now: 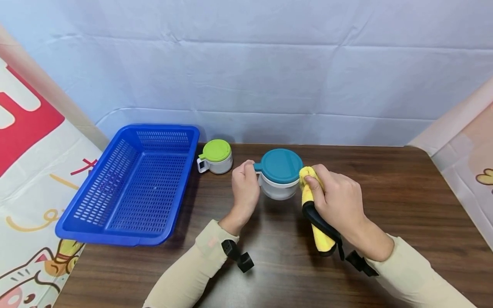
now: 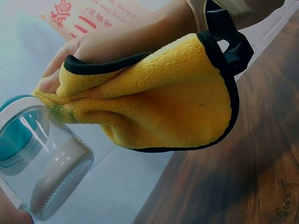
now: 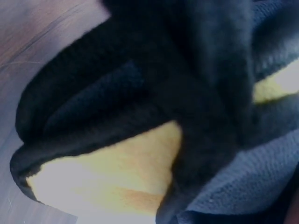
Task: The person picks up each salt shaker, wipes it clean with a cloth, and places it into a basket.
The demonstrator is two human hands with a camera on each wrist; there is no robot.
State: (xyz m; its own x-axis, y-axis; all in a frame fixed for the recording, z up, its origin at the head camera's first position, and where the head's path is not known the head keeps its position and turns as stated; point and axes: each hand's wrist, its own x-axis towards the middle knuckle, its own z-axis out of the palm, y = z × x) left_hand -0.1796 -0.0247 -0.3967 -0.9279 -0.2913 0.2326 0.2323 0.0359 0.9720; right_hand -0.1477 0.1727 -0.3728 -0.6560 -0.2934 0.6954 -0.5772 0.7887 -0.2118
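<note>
Left hand [image 1: 245, 185] apparently gripping jar [image 1: 280, 179] handle, right hand [image 1: 339, 201] clutching yellow cloth [image 1: 313, 205] against lid.

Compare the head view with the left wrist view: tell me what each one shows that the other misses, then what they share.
Only the head view shows the blue basket, the green-lidded jar beside it, and the left hand gripping the teal-lidded jar's handle side. Only the left wrist view shows that jar's clear glass wall close up, and the yellow cloth's black edging in full. Both show the right hand gripping the cloth against the jar's lid rim, and the wooden table.
</note>
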